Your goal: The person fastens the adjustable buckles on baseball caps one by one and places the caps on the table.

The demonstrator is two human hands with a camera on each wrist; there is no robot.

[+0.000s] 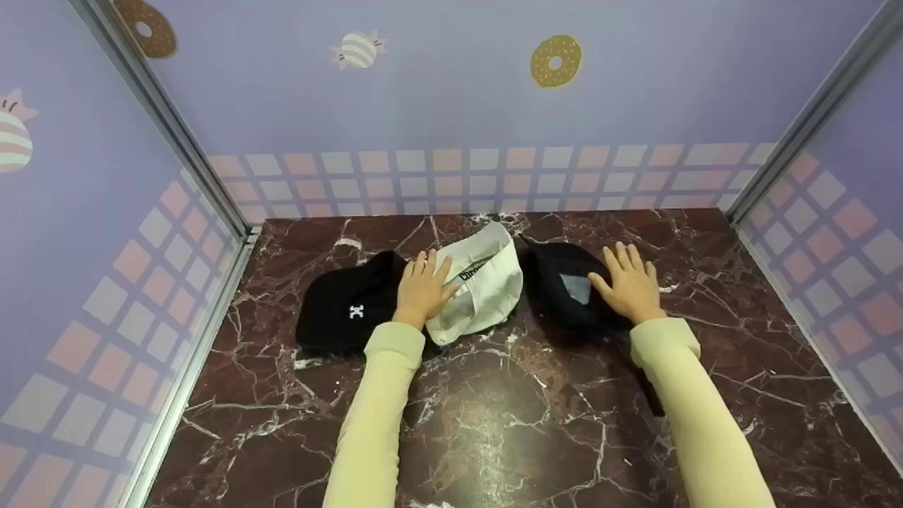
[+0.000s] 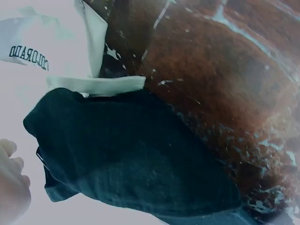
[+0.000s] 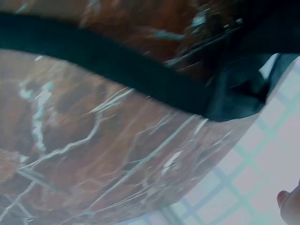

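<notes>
A black cap with a small white emblem lies at the left; its fabric fills much of the left wrist view. Beside it is a white cap with dark lettering, tipped so that its inside shows. Over the border between these two caps is my left hand, fingers spread and straight. At the right sits another black cap with a grey patch. My right hand, also spread flat, is over its right side. Whether either hand touches cloth cannot be told.
Dark red veined marble forms the surface. A black strap trails from the right cap, partly under the right forearm. Purple panels with pink and white squares stand behind and at both sides, joined by metal posts.
</notes>
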